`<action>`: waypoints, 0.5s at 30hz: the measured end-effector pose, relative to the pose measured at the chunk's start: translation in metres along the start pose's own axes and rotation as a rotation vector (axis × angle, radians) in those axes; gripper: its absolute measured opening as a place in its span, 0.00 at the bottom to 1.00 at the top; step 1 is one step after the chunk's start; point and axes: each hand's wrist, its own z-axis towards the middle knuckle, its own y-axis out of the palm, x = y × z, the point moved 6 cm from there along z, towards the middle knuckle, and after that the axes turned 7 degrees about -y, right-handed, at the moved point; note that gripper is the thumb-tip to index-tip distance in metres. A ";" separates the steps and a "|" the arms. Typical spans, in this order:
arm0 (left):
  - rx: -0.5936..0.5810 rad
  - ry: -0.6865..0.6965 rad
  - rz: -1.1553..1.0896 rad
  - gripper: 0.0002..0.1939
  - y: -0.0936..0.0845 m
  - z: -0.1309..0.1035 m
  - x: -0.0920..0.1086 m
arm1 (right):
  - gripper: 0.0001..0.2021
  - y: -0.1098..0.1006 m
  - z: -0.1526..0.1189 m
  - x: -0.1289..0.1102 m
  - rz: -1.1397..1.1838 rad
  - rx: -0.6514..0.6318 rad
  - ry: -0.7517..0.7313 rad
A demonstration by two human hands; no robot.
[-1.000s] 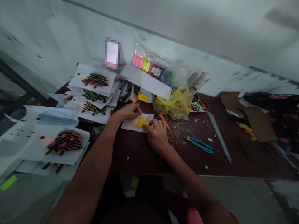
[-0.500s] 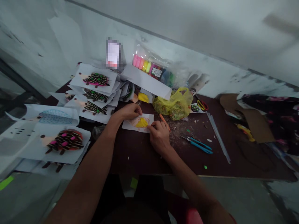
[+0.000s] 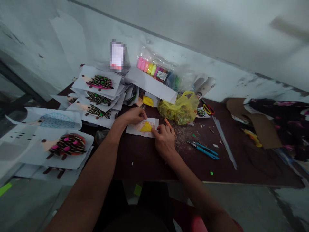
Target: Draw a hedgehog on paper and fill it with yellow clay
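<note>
A small white paper card [image 3: 130,129] lies on the dark table, with an orange-outlined drawing on it. Yellow clay [image 3: 145,127] covers part of the drawing, beside a pale peach patch on the left. My left hand [image 3: 135,116] is closed, its curled fingers at the card's upper edge; its fingertips are partly hidden. On the right side, my right hand [image 3: 165,138] is bent closed, thumb and fingertip pressed at the right tip of the yellow clay. Just behind its knuckles lies an orange stick-like tool [image 3: 167,123]. A yellow clay lump [image 3: 148,101] rests beyond my left hand.
Stacked hedgehog pictures [image 3: 98,82] stand at the left. Behind are a yellow plastic bag [image 3: 184,108] and a clear bag of coloured clay [image 3: 151,68]. Blue thread snips [image 3: 205,150], scissors [image 3: 209,109], clear sticks [image 3: 224,141] and scraps lie at the right.
My right thumb and fingertip have shifted slightly left along the yellow clay. The left hand and the card stay in place.
</note>
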 end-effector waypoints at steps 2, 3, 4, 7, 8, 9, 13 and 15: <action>0.002 -0.007 0.006 0.16 0.000 0.000 0.000 | 0.13 0.000 0.000 -0.001 -0.026 0.014 -0.003; 0.005 -0.007 0.010 0.16 0.000 0.000 0.000 | 0.13 -0.001 -0.001 -0.001 -0.042 0.023 -0.006; 0.006 -0.004 0.012 0.16 0.000 0.000 0.000 | 0.14 -0.001 -0.001 -0.001 -0.056 0.031 -0.010; 0.012 0.013 0.012 0.16 0.000 0.001 -0.001 | 0.13 0.000 -0.002 0.001 -0.058 0.044 -0.006; 0.012 0.018 0.009 0.16 0.000 0.002 -0.002 | 0.12 0.000 -0.002 0.003 -0.047 0.042 0.003; 0.010 0.019 0.005 0.16 0.001 0.002 -0.002 | 0.12 0.000 -0.003 0.005 -0.035 0.040 0.017; 0.004 0.010 -0.001 0.16 0.000 0.003 -0.002 | 0.15 0.002 -0.002 0.009 0.012 0.038 0.039; 0.002 0.010 0.002 0.16 0.000 0.003 -0.002 | 0.19 0.003 0.000 0.007 0.025 0.012 0.015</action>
